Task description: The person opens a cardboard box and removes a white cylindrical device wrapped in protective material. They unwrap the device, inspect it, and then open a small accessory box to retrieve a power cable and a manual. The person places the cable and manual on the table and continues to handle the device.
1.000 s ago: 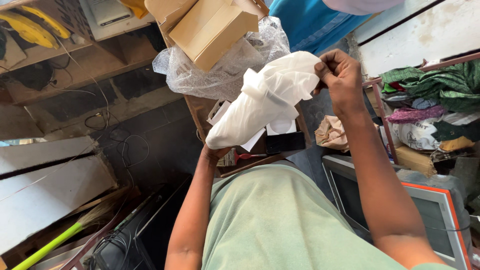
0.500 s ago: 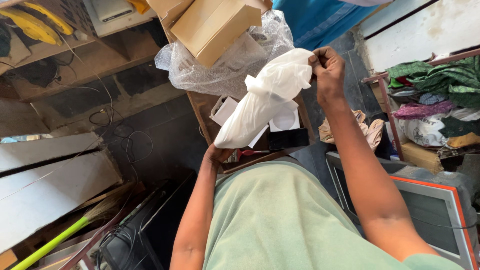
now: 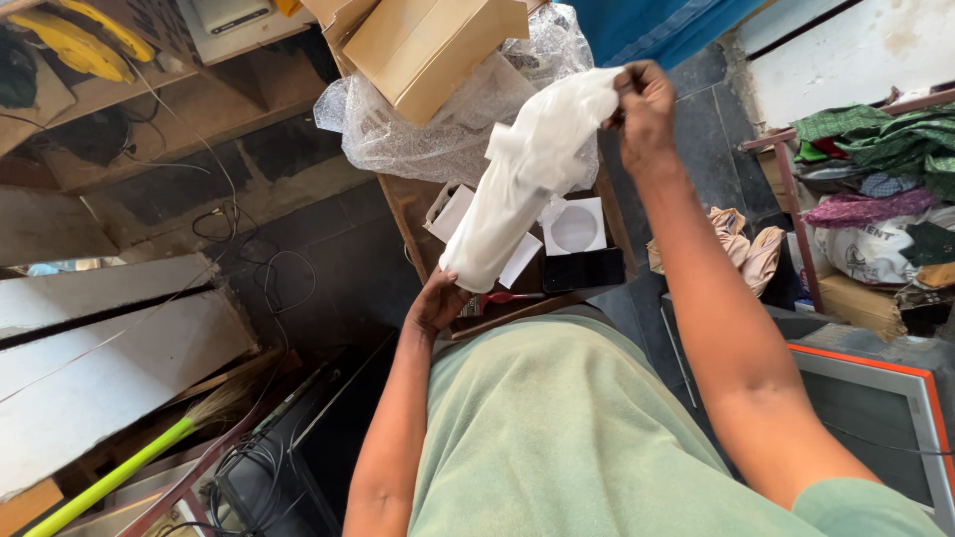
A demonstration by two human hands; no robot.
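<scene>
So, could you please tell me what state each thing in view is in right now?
White foam wrap: held up, stretched between both hands.
Right hand: grip pinched shut on the wrap's top end.
Left hand: grip closed on the wrap's lower end.
Cardboard box: closed, lying on the bubble wrap.
Bubble wrap: crumpled, loose on the table.
Small white box: lying flat on the table.
Broom: lying on the floor.

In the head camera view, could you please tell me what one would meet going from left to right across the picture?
Green broom handle → left hand → white wrapped bundle → right hand → crumpled brown paper bag → pile of folded cloth.
</scene>
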